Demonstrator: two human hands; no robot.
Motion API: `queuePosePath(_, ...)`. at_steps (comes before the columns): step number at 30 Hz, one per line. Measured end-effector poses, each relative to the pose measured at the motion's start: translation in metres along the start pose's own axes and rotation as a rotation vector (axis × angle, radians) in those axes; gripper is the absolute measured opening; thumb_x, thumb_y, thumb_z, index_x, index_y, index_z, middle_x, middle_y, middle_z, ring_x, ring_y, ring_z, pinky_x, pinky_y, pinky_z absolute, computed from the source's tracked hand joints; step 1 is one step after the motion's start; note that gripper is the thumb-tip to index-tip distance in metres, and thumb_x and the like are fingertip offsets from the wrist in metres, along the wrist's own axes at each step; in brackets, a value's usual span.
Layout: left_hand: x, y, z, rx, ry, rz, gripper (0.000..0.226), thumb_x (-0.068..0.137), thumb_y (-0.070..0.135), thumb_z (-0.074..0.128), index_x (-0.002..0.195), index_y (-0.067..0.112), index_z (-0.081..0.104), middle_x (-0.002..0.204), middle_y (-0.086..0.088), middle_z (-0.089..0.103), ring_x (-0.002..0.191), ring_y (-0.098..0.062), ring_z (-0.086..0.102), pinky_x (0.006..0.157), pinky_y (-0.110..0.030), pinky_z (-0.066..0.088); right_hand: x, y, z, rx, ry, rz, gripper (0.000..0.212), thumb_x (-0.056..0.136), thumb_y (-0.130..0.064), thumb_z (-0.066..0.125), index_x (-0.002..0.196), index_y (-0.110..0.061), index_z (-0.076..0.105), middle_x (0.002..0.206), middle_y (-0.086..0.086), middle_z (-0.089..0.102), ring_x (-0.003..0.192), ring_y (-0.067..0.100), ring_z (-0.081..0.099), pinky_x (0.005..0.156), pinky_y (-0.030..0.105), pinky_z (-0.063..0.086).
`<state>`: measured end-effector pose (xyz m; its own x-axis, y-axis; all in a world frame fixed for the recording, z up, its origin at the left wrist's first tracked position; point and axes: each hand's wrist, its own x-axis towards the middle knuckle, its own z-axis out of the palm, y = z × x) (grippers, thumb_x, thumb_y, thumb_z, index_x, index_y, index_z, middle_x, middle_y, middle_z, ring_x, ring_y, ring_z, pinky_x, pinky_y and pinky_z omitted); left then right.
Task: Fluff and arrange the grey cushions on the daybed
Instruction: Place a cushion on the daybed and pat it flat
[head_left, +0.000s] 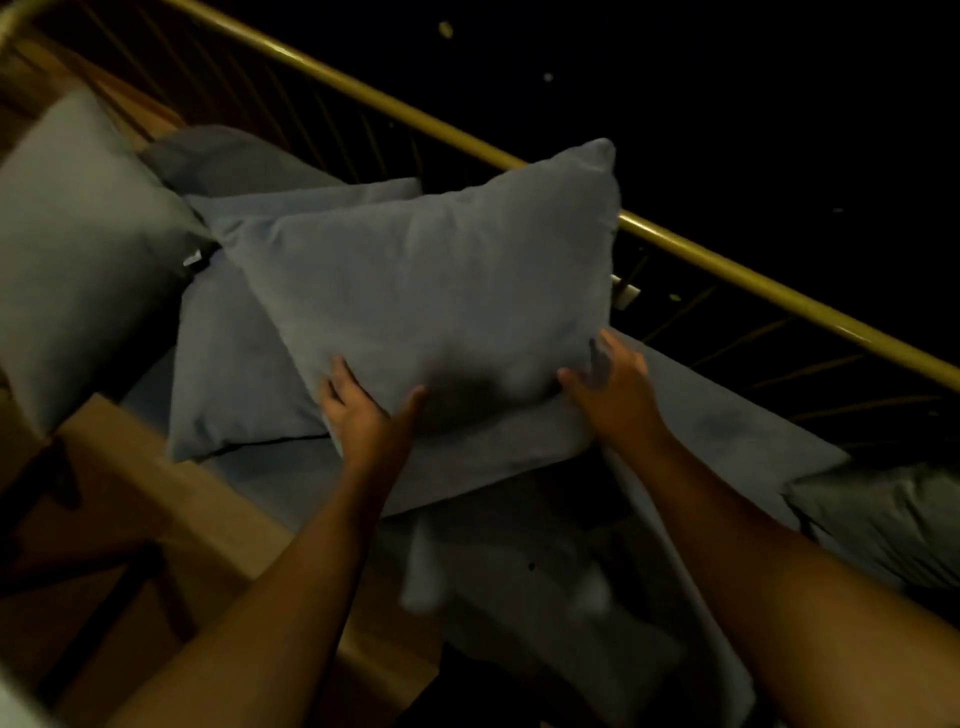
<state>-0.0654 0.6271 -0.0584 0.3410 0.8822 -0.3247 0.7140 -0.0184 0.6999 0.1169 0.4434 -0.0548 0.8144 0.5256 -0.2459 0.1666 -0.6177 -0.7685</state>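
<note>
Both hands, left hand (363, 410); right hand (615, 387), grip soft square grey cushion (431, 280).

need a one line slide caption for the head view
Both hands, left hand and right hand, hold a grey cushion upright by its lower edge against the daybed's brass rail.
</note>
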Motion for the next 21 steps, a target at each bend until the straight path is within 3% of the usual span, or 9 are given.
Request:
queuePosePath(2,0.023,-0.008,0.0,-0.069,0.045,-0.001,0.117,0.07,0.045,0.079,0.152,0.009,0.003,0.157,-0.02,0.008,0.143,-0.037,0.015,0.114,-0.041,0.019,0.03,0.005,0.011,0.016,-0.008,0.022,0.078,0.071,-0.057,0.065,0.137,-0.02,0.045,0.133,0.01,0.056,0.124,0.03,0.051,0.099,0.046,0.045)
queuePosePath(5,0.056,-0.021,-0.001,-0.109,0.044,0.031,0.132,0.058,0.062,0.077,0.151,0.006,0.002,0.157,-0.018,0.017,0.143,-0.034,0.019,0.114,-0.036,0.02,0.068,0.008,0.017,0.091,0.01,0.052,0.103,0.066,-0.06,0.074,0.149,-0.027,0.023,0.148,0.001,0.043,0.135,0.022,0.04,0.107,0.039,0.038)
queuePosePath(7,0.073,-0.03,-0.003,-0.166,-0.009,0.006,0.13,0.057,0.063,0.078,0.152,0.018,0.001,0.157,-0.008,0.021,0.142,-0.027,0.024,0.114,-0.036,0.024,0.088,0.013,0.02,0.145,-0.025,0.041,0.117,0.062,-0.062,0.077,0.151,-0.027,0.01,0.155,-0.004,0.031,0.14,0.016,0.032,0.11,0.037,0.035)
queuePosePath(9,0.088,-0.038,-0.004,-0.196,-0.057,-0.001,0.119,0.064,0.057,0.079,0.15,0.029,0.001,0.157,0.0,0.021,0.14,-0.023,0.028,0.114,-0.042,0.029,0.102,0.019,0.025,0.21,-0.07,0.063,0.119,0.064,-0.052,0.081,0.152,-0.027,0.004,0.158,-0.005,0.022,0.141,0.012,0.027,0.109,0.031,0.033)
queuePosePath(13,0.104,-0.052,-0.004,-0.203,-0.101,-0.088,0.109,0.072,0.05,0.075,0.149,0.033,0.0,0.158,-0.001,0.017,0.14,-0.027,0.027,0.112,-0.046,0.029,0.112,0.031,0.029,0.335,-0.133,0.124,0.112,0.071,-0.032,0.078,0.152,-0.032,0.002,0.158,-0.009,0.017,0.134,0.0,0.024,0.094,0.007,0.034)
queuePosePath(15,0.101,-0.059,-0.003,-0.277,-0.1,-0.214,0.111,0.065,0.062,0.072,0.149,0.032,0.006,0.156,-0.004,0.023,0.138,-0.029,0.031,0.111,-0.047,0.031,0.112,0.036,0.028,0.369,-0.145,0.128,0.107,0.072,-0.03,0.077,0.151,-0.033,0.005,0.156,-0.009,0.023,0.133,0.001,0.028,0.088,0.0,0.036)
queuePosePath(18,0.09,-0.06,-0.001,-0.326,-0.106,-0.302,0.115,0.058,0.076,0.066,0.149,0.03,0.013,0.154,-0.004,0.029,0.137,-0.029,0.035,0.111,-0.05,0.032,0.109,0.033,0.028,0.382,-0.147,0.113,0.104,0.073,-0.032,0.079,0.151,-0.031,0.011,0.153,-0.007,0.029,0.132,0.003,0.032,0.085,-0.003,0.036)
queuePosePath(21,0.075,-0.052,-0.004,-0.355,-0.089,-0.202,0.106,0.063,0.075,0.064,0.148,0.029,0.02,0.152,0.001,0.035,0.135,-0.021,0.039,0.111,-0.048,0.034,0.101,0.028,0.025,0.35,-0.119,0.089,0.108,0.066,-0.046,0.079,0.151,-0.029,0.014,0.152,-0.005,0.033,0.131,0.003,0.034,0.088,0.002,0.037)
